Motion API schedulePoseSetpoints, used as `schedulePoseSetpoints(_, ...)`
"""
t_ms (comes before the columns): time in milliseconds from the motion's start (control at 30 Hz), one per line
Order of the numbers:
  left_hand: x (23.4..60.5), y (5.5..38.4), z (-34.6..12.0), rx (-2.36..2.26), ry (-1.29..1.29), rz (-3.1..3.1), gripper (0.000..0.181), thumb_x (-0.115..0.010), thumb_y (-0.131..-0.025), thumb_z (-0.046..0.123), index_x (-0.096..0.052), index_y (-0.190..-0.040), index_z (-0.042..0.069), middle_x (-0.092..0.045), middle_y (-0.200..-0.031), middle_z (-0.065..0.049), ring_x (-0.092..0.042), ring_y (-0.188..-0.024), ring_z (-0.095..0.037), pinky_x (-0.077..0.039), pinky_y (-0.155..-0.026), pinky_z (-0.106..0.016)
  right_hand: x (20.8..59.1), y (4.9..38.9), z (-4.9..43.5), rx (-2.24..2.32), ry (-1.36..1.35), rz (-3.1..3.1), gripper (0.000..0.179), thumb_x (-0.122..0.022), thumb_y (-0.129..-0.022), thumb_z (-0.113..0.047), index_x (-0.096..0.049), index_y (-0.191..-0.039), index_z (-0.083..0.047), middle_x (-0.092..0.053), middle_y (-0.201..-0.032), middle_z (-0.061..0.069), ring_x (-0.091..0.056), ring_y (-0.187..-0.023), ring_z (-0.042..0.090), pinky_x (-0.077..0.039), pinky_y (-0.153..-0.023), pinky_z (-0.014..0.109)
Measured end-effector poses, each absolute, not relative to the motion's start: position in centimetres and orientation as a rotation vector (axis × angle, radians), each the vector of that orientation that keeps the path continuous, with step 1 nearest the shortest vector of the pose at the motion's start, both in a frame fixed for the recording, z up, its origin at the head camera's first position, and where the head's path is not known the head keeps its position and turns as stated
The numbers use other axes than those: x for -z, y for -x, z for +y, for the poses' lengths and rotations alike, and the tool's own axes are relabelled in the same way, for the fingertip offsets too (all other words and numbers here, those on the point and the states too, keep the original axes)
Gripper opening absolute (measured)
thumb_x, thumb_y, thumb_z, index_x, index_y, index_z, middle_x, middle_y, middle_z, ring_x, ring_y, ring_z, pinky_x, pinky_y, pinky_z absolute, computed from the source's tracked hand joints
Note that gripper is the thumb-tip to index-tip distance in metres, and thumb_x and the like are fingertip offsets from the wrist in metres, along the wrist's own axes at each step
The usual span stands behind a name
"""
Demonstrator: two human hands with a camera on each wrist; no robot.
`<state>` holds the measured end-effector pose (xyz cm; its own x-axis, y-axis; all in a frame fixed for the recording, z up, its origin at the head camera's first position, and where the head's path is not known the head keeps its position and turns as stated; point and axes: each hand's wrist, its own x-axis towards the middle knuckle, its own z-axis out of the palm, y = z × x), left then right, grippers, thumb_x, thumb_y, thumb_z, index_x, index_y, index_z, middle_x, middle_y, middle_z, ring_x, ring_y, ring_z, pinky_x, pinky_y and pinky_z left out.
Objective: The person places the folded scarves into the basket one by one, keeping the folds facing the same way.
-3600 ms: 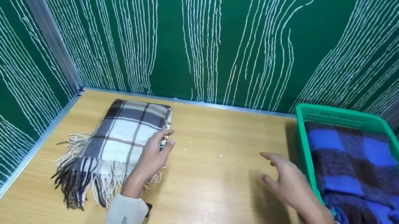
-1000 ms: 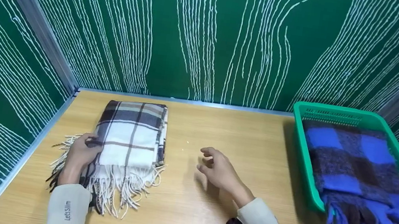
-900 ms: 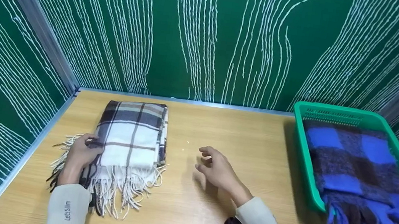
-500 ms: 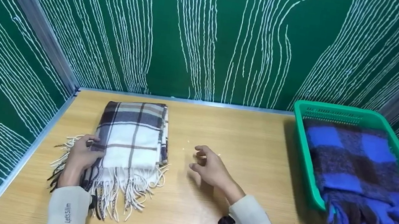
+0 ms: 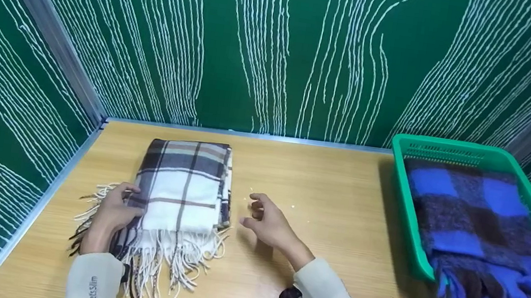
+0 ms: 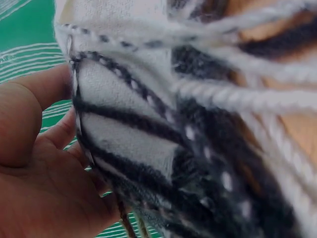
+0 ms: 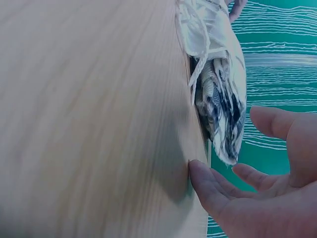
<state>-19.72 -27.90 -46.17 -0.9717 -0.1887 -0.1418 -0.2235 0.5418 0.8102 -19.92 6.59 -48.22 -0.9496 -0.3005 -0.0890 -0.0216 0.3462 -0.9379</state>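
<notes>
A folded plaid scarf (image 5: pixel 183 189) in white, grey and brown lies at the left of the table, its fringe towards me. My left hand (image 5: pixel 110 216) touches the scarf's left edge with thumb and fingers spread. In the left wrist view, that hand (image 6: pixel 54 183) lies along the fabric's side, some fingers partly hidden behind it. Just right of the scarf, my right hand (image 5: pixel 271 224) hovers low over the table, thumb and fingers parted. The right wrist view shows the folded layers of the scarf (image 7: pixel 223 104) facing this hand (image 7: pixel 262 198), with a small gap between.
On the right stands a green plastic basket (image 5: pixel 403 213) with a blue and dark brown checked scarf (image 5: pixel 472 212) in it, fringe hanging over the near side. Green panels with white lines (image 5: pixel 302 61) enclose the wooden table (image 5: pixel 322 187). Tiny white specks dot the tabletop.
The left hand has gone from the scarf's right side to its left edge. The plaid scarf has lately shifted slightly right and nearer. My right hand has moved left from beside the basket towards it.
</notes>
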Motion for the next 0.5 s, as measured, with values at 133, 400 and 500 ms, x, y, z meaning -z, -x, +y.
schedulePoseSetpoints(133, 46.2, 19.7, -27.6, -1.472, 0.344, 2.694, 0.054, -0.067, -0.080, -0.015, -0.052, -0.132, -0.011, -0.051, -0.137, -0.038, -0.058, -0.101, -0.034, -0.048, -0.074, -0.027, 48.1, 19.7, 6.2, 1.694, 0.286, 2.306, 0.066, -0.072, -0.097, -0.007, -0.040, -0.153, 0.007, -0.053, -0.144, 0.030, -0.053, -0.135, 0.045, -0.043, -0.116, 0.056)
schedulePoseSetpoints(400, 46.0, 19.3, -27.0, -1.456, 0.297, 2.661, 0.054, -0.065, -0.082, -0.015, -0.050, -0.133, -0.010, -0.046, -0.147, -0.042, -0.053, -0.126, -0.048, -0.050, -0.098, -0.046, 48.3, 19.4, 5.5, 1.833, 0.200, 2.161, 0.076, -0.073, -0.093, -0.005, -0.032, -0.156, 0.008, -0.048, -0.144, 0.031, -0.052, -0.131, 0.041, -0.045, -0.114, 0.054)
schedulePoseSetpoints(500, 45.9, 19.2, -27.0, -1.474, 0.281, 2.654, 0.055, -0.065, -0.081, -0.016, -0.050, -0.133, -0.011, -0.048, -0.146, -0.042, -0.054, -0.126, -0.048, -0.050, -0.101, -0.048, 48.2, 19.4, 5.1, 1.893, 0.152, 2.093, 0.080, -0.073, -0.091, -0.003, -0.029, -0.157, 0.008, -0.045, -0.147, 0.032, -0.051, -0.131, 0.040, -0.046, -0.113, 0.052)
